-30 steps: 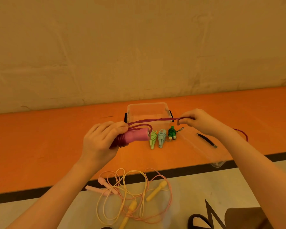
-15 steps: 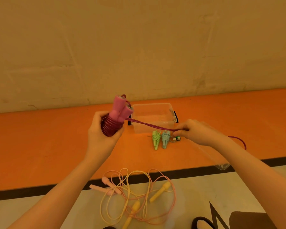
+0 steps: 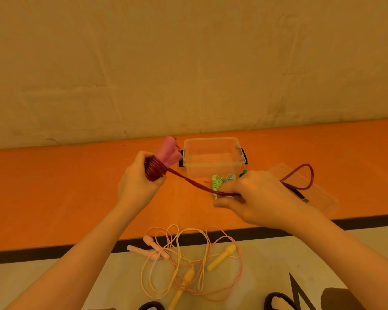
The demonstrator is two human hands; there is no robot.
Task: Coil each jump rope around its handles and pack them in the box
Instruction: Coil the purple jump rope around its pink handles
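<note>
My left hand point(image 3: 136, 184) grips two pink handles point(image 3: 169, 153) held together, with dark red rope coiled point(image 3: 155, 170) round their lower part. The free length of that rope point(image 3: 193, 184) runs right and down to my right hand point(image 3: 253, 198), which pinches it; a loop point(image 3: 300, 177) of it trails past my wrist. The clear plastic box point(image 3: 213, 162) stands open on the orange floor strip just behind my hands. Coiled green point(image 3: 216, 183), pale blue point(image 3: 230, 177) and dark green point(image 3: 243, 173) ropes lie in front of it, partly hidden by my right hand.
A loose pink rope point(image 3: 148, 249) and a loose yellow rope point(image 3: 222, 257) lie tangled on the pale floor near me. The clear lid point(image 3: 318, 193) lies right of the box with a black strap point(image 3: 299, 195) on it. A wall rises behind the orange strip.
My left hand turned the pink handles from lying sideways to pointing up and back. My right hand drew the rope down and toward me, covering the small coiled ropes.
</note>
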